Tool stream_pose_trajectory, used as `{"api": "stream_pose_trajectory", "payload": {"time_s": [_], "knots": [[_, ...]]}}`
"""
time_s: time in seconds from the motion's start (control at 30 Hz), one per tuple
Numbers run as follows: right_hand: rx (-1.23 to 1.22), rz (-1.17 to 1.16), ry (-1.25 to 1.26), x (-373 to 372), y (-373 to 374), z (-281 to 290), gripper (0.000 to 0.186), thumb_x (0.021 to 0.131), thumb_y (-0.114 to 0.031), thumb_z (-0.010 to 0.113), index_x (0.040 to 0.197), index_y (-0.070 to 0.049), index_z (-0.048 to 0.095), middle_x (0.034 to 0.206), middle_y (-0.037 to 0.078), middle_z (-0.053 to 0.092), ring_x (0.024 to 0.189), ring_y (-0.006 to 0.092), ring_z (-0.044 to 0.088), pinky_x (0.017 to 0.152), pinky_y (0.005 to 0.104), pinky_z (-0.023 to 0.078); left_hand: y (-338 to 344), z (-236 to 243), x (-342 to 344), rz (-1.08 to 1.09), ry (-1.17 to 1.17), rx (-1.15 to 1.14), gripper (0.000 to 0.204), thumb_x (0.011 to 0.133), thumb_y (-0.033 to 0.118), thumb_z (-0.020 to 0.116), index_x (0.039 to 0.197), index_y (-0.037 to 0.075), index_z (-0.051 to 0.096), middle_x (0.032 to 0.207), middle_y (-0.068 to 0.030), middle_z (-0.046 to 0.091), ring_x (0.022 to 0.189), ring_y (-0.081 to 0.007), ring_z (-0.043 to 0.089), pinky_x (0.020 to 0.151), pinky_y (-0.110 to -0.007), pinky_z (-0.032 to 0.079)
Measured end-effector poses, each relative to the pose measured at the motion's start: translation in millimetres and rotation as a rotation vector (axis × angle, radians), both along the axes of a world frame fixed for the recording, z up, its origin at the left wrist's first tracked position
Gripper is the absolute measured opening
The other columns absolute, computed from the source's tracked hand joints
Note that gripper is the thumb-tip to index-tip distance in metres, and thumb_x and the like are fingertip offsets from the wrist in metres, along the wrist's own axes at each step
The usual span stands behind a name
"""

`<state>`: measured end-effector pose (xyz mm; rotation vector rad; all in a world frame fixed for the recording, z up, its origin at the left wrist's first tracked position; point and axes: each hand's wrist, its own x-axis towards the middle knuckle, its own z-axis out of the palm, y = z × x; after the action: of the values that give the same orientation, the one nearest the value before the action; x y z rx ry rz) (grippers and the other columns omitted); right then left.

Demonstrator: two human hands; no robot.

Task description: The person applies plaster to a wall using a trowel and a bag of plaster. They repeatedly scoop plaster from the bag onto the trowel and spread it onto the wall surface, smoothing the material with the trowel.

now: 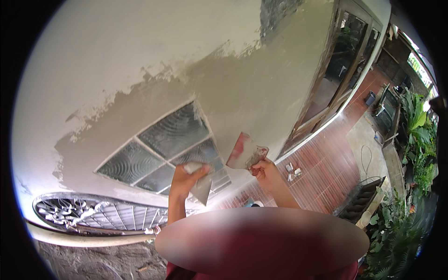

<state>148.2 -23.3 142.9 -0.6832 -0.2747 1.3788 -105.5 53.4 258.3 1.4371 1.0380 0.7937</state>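
Observation:
In front of me is a wall [261, 98] with a broad smear of damp-looking, grey-beige coating over a paler surface. My left hand [183, 181] is closed around the pale handle of a putty knife [201, 192], its flat blade angled downward. To the right, my right hand [265, 169] pinches the edge of a flat red-and-grey spreader plate [240, 151], smeared with coating. Both tools are held apart from each other. Behind my left hand is a glass-pane window [173, 130] with pale bars, set in the coated wall.
A wood-framed glass door [343, 60] stands to the right. Below it runs a red tiled floor [322, 158] with small white objects [293, 171] on it. Ornamental metalwork [112, 215] lies at lower left, and green plants [415, 126] line the right side.

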Motion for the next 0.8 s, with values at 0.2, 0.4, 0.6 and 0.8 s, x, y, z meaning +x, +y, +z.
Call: {"api": "stream_pose_trajectory", "payload": {"time_s": [0.2,0.4,0.6,0.8], "knots": [[0.035,0.21,0.088,-1,-21,25,0.032,0.08,0.009,0.049,0.111,0.002,0.055,0.102,0.012,0.065,0.086,0.0215,0.066,0.079,0.0298,0.055,3,9,19,-0.054,-0.021,0.019,0.023,0.08,0.018,0.077,0.086,-0.003,0.07,0.075,-0.005,0.067,0.064,-0.0097,0.059,0.059,-0.026,0.047],[0.028,0.261,0.054,-6,-22,40,0.038,0.079,0.01,0.048,0.116,0.005,0.054,0.111,0.015,0.064,0.099,0.0246,0.066,0.089,0.0351,0.054,1,4,20,-0.128,0.07,0.105,0.021,0.079,0.016,0.077,0.088,-0.003,0.072,0.073,-0.0052,0.068,0.063,-0.0085,0.059,0.058,-0.025,0.046],[0.006,0.273,0.043,-13,-19,41,0.038,0.079,0.01,0.048,0.117,0.005,0.054,0.113,0.015,0.064,0.102,0.0243,0.065,0.092,0.0359,0.052,-2,-2,11,-0.147,0.147,0.133,0.018,0.076,0.013,0.077,0.087,-0.001,0.073,0.073,-0.0056,0.07,0.063,-0.0084,0.059,0.059,-0.024,0.047],[-0.014,0.313,0.052,-14,-15,40,0.036,0.079,0.013,0.049,0.114,0.004,0.056,0.112,0.014,0.064,0.102,0.0235,0.065,0.092,0.0352,0.052,-2,-7,7,-0.113,0.336,0.248,0.017,0.073,0.014,0.077,0.086,0.005,0.075,0.073,-0.009,0.069,0.063,-0.0157,0.062,0.062,-0.028,0.048]]}}
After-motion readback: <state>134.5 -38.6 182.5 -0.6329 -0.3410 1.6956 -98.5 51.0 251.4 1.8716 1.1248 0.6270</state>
